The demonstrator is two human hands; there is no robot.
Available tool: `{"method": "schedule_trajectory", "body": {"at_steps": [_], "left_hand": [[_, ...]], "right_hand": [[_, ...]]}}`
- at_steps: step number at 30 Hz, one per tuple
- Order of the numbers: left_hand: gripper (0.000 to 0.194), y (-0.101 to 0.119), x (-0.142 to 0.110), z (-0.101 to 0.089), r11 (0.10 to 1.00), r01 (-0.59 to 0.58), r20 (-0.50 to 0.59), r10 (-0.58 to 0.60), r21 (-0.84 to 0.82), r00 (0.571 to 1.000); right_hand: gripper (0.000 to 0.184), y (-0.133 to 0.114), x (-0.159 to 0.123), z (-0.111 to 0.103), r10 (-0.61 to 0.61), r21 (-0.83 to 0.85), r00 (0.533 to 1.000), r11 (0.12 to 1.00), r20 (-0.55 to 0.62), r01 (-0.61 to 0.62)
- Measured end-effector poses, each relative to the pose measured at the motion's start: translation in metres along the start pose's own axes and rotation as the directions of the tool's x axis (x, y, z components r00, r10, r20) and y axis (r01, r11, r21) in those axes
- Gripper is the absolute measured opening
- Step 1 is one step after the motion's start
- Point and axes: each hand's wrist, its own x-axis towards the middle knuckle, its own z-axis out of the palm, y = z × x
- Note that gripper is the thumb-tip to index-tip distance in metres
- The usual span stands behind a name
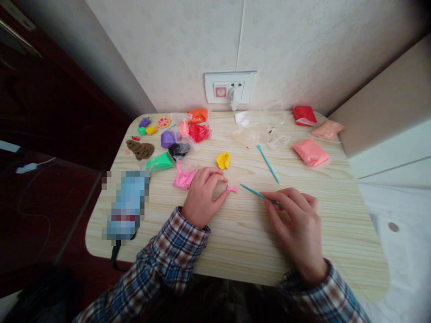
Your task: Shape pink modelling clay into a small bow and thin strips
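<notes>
My left hand (206,197) rests on the table with its fingers curved and a gap between thumb and forefinger. Its thumb tip touches a small pink clay piece (232,189), flared at its right end. My right hand (298,224) pinches a thin teal clay modelling tool (252,190), whose tapered tip points left, just short of the pink piece. Behind them lies a yellow clay shape (223,160) with petal-like lobes. A second teal tool (268,164) lies slanted on the table. Close beside my left hand is a bag of pink clay (183,178).
Bags of green (160,161), purple (168,139) and red clay (199,132) lie at the left back. Near them are a coiled brown clay piece (141,150) and small clay fruits. A blurred phone-like object (126,206) lies left. Coral clay (311,152) sits right, below a wall socket (230,88).
</notes>
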Motion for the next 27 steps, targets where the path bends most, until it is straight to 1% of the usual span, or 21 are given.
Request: {"method": "schedule_trajectory", "body": {"at_steps": [5, 8, 13, 19, 22, 27], "left_hand": [[0.011, 0.001, 0.000, 0.000, 1.000, -0.004, -0.034, 0.004, 0.011, 0.999], [0.009, 0.002, -0.001, 0.000, 0.999, -0.019, -0.032, 0.020, 0.026, 0.999], [0.012, 0.004, -0.004, -0.002, 0.988, -0.102, -0.056, 0.108, 0.115, 0.993], [0.014, 0.002, -0.008, -0.004, 0.957, -0.175, -0.125, 0.208, 0.233, 0.970], [0.019, 0.001, -0.010, -0.005, 0.929, -0.223, -0.097, 0.261, 0.295, 0.960], [0.024, 0.000, -0.010, -0.005, 0.909, -0.256, -0.080, 0.297, 0.328, 0.951]], "right_hand": [[0.017, -0.001, 0.002, 0.001, -0.006, -0.013, 1.000, 1.000, 0.001, 0.006], [0.017, -0.001, 0.002, 0.002, -0.006, -0.008, 1.000, 1.000, 0.004, 0.006], [0.017, 0.000, 0.001, 0.001, 0.004, -0.007, 1.000, 1.000, -0.002, -0.004], [0.016, 0.000, 0.002, 0.001, 0.012, 0.000, 1.000, 1.000, -0.008, -0.012], [0.018, 0.000, 0.002, 0.001, 0.020, -0.001, 1.000, 1.000, -0.002, -0.020], [0.017, 0.000, 0.001, 0.001, 0.023, 0.009, 1.000, 1.000, -0.003, -0.023]]}}
